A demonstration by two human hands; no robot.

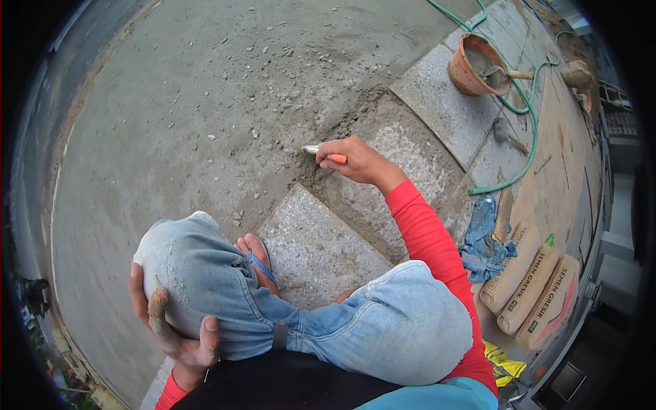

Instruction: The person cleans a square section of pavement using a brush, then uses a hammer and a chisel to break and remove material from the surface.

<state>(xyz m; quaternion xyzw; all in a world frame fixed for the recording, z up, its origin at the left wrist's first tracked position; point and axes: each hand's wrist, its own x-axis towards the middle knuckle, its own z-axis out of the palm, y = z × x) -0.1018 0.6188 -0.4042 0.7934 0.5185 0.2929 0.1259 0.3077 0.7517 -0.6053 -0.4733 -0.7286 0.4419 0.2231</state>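
Denim-clad knees point(389, 321) nearest; left hand point(184, 345) cupped over left one, fingers spread. Beyond speckled slab point(321, 242), right hand point(359, 160) gripping orange-handled trowel point(337, 158), blade at rough mortar point(205, 109). To right, three brown bags point(527, 290), dark block lettering printed lengthwise. Farther: orange bucket point(466, 72), green hose point(530, 137).
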